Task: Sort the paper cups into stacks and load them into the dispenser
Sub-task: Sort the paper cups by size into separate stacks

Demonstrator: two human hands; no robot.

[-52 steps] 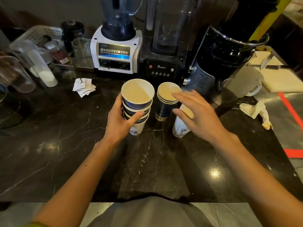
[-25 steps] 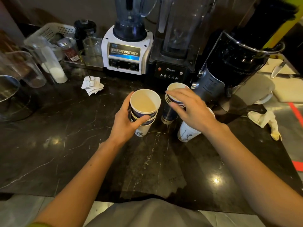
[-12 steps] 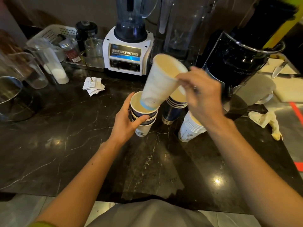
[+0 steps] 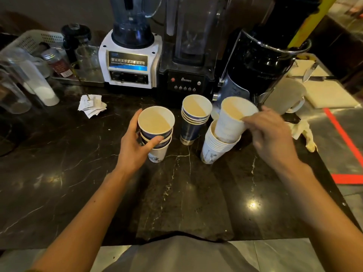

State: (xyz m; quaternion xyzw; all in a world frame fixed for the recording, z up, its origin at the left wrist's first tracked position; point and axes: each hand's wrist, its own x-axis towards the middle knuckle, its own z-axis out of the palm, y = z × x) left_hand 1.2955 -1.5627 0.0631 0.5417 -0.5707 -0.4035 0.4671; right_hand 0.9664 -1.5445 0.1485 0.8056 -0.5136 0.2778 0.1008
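Three stacks of paper cups stand on the dark marble counter (image 4: 78, 193). My left hand (image 4: 135, 146) grips the mixed stack (image 4: 156, 132), which has blue cups on top and a white cup at the bottom. A stack of blue cups (image 4: 193, 118) stands in the middle, untouched. At the right, my right hand (image 4: 269, 134) pinches the rim of a white cup (image 4: 232, 116), whose base sits tilted in the top of the white stack (image 4: 216, 146). No dispenser can be made out.
Behind the cups stand a white blender (image 4: 129, 61), a black blender (image 4: 186, 71) and a black machine (image 4: 259, 63). Jars and a white basket (image 4: 29, 42) crowd the back left. Folded paper slips (image 4: 91, 107) lie left of the cups. A crumpled cloth (image 4: 303, 132) lies at the right.
My right hand lifted a white cup out of the top of the mixed stack, carried it right and lowered it into the white stack. My left hand has kept hold of the mixed stack.
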